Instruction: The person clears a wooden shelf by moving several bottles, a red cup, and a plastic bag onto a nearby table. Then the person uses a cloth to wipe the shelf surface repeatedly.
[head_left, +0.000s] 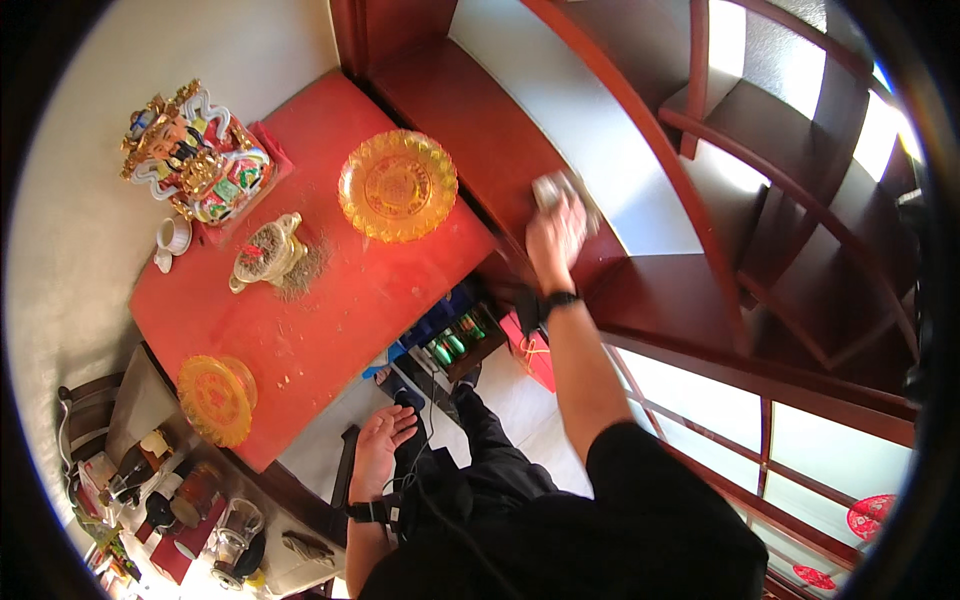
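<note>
My right hand is blurred and presses a greyish cloth onto the dark red wooden shelf of a cabinet. My left hand hangs in front of my body, palm up with fingers a little curled, holding nothing. Left of the shelf stands a red-topped table. On it are an amber glass plate, an incense burner with ash spilled beside it, a painted ceramic deity figurine, a small white cup and a second amber footed dish at the near left corner.
Curved lattice shelving rises at the right, above glass panes. Under the table is a crate of green bottles beside a red box. A cluttered side table with glassware stands at lower left. A cable runs by my left hand.
</note>
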